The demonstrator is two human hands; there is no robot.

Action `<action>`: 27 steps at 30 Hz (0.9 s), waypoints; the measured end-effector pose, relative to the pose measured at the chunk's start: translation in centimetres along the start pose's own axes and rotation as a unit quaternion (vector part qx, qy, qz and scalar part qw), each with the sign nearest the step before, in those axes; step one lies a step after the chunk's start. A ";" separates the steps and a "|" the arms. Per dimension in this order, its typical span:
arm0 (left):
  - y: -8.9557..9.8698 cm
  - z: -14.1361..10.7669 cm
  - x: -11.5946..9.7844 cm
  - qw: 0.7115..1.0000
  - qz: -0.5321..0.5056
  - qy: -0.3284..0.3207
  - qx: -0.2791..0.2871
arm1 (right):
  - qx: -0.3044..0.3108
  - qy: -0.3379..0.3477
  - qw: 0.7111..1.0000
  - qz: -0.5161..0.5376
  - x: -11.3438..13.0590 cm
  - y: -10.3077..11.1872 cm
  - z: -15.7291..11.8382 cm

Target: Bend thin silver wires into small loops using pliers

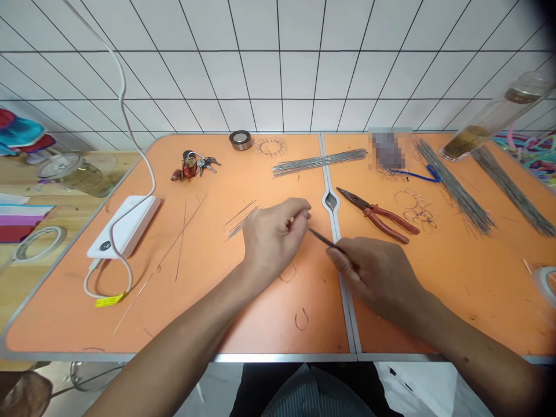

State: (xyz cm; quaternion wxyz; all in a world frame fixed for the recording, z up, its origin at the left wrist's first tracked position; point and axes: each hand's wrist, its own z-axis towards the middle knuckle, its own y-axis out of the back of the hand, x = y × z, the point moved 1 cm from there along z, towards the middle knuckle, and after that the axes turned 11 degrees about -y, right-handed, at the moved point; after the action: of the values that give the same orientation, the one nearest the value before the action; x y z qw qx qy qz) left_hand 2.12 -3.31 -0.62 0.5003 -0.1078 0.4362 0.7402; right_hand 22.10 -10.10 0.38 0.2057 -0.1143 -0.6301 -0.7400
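Note:
My left hand (275,231) is closed in a pinch above the middle of the orange table; what it holds is too small to make out. Just to its right, my right hand (377,272) grips a thin dark tool (324,238), whose tip points up and left toward my left fingertips. Several short wires (238,223) lie beside my left wrist. A curved bit of wire (301,319) rests nearer the front edge. Red-handled pliers (377,214) lie beyond my right hand, jaws toward the upper left.
A white power bank (125,226) with a cable is at left, near keys (202,165). Tape (240,139) and a wire bundle (319,162) lie at the back. Further right are more wire bundles (454,185) and a tilted glass bottle (490,121).

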 end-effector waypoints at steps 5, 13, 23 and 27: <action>1.1 1.0 -0.3 0.982 -0.161 0.095 -0.017 | -0.053 -0.027 0.998 0.037 -0.4 0.7 0.6; 0.1 1.0 -0.4 0.867 -0.414 0.253 0.115 | -0.037 -0.121 0.954 0.273 -0.7 0.1 1.9; -1.6 -0.6 -2.7 0.807 -0.489 0.297 0.147 | -0.001 -0.116 0.926 0.358 -0.7 -0.5 1.8; -1.2 -1.8 -2.9 0.842 -0.431 0.296 0.130 | 0.022 -0.105 0.933 0.342 -0.9 -0.3 2.1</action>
State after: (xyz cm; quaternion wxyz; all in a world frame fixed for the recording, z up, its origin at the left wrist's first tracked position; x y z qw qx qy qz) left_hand 3.96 -6.43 -0.63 0.6255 -0.4332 0.5651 0.3190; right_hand 22.62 -7.86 0.10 0.3816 -0.3954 -0.5873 -0.5942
